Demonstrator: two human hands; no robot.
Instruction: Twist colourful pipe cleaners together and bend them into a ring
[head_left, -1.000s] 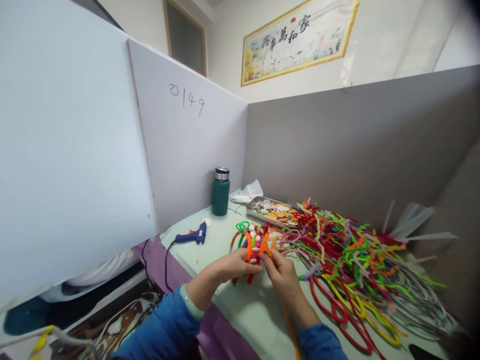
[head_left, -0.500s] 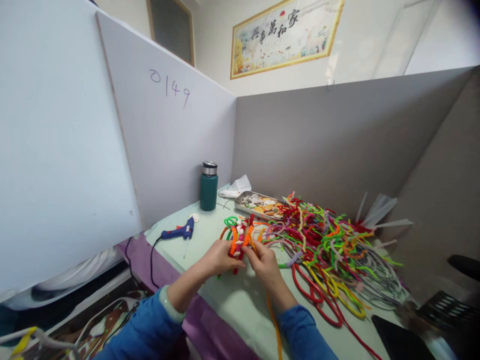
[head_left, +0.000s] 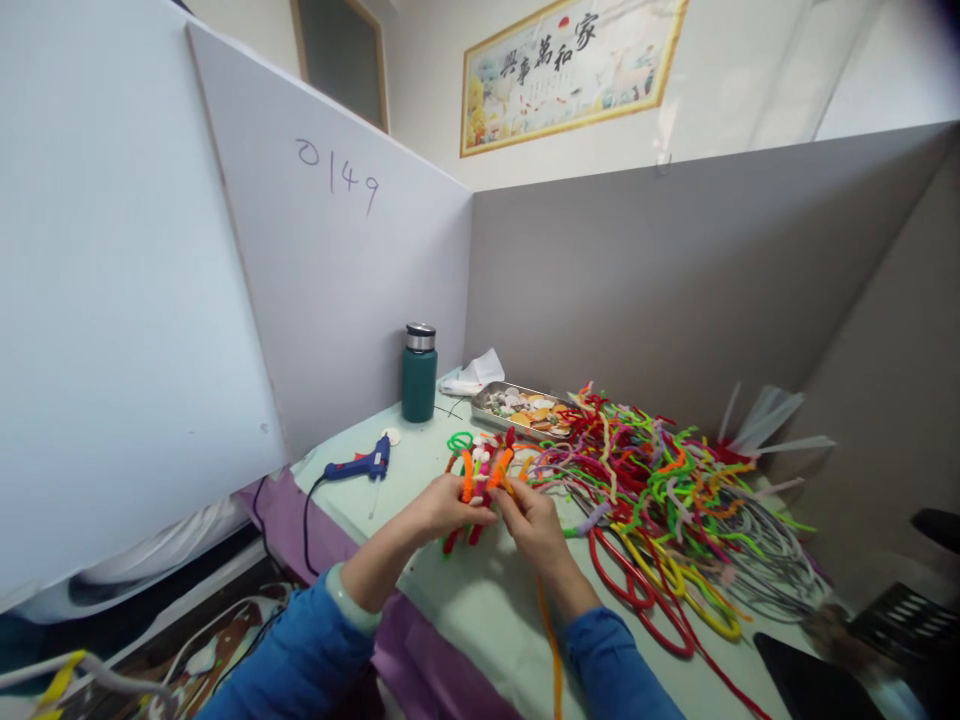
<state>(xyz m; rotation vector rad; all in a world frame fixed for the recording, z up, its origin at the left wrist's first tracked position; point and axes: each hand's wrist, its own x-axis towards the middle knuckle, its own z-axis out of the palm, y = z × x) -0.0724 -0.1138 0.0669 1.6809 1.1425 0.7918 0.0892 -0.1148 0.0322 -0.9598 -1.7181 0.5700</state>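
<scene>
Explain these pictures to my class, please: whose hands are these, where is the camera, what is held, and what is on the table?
There is no robot here, just a person's bare hands. One camera, worn on the head, looks forward and down, so the arms enter from below. The left hand and right hand hold a small bundle of coloured fuzzy strands between them. On the pale green table are what looks like a blue glue gun, a dark green bottle standing upright, a metal tray of small pieces, and a large multicoloured tangle.
</scene>
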